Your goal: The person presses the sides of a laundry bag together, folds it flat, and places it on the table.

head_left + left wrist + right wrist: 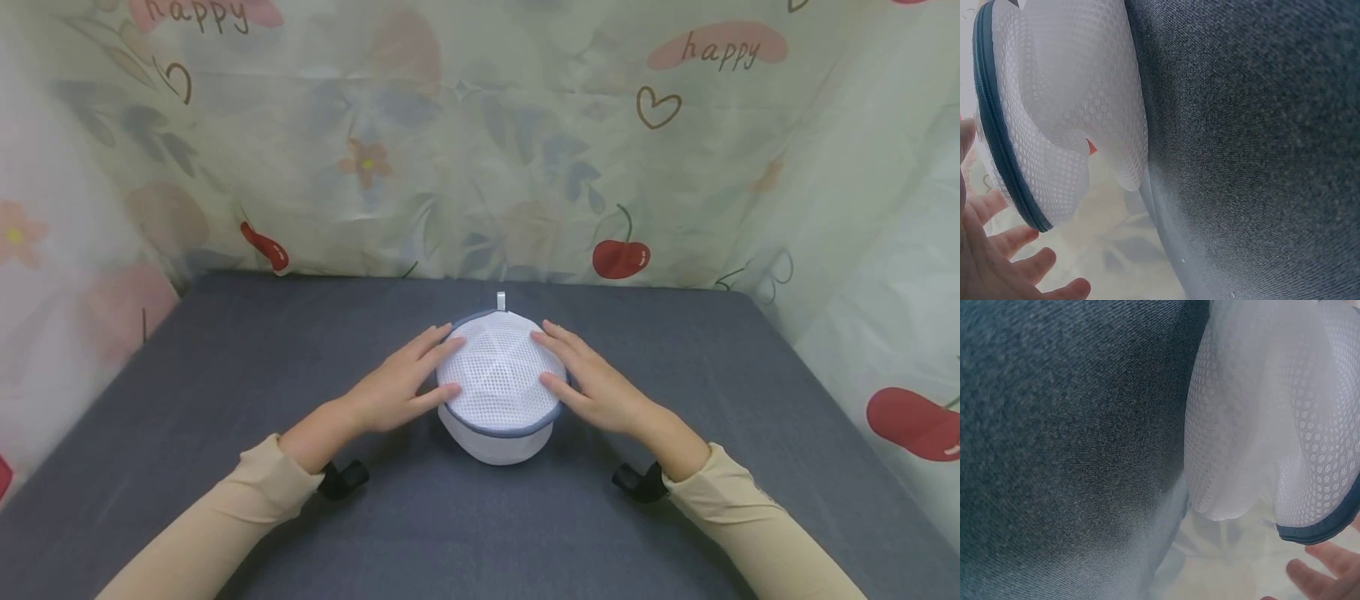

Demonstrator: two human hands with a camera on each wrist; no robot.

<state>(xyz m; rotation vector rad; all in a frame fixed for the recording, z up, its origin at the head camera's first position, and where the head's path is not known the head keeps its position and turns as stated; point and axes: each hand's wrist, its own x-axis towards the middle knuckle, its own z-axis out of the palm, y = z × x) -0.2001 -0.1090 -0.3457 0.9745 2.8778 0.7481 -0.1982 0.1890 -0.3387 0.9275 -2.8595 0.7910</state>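
Sitting between flat-fingered left hand [393, 387] and right hand [592, 385], both touching its sides: round mesh bag [501, 385].

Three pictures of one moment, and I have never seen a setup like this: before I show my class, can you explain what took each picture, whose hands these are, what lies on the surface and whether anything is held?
A person wears three cameras. The head view looks down at both hands; the other two sit on the wrists, very close up. On the grey table lies a round white mesh bag with a blue rim. The left hand and right hand rest flat against its sides, fingers straight, gripping nothing.
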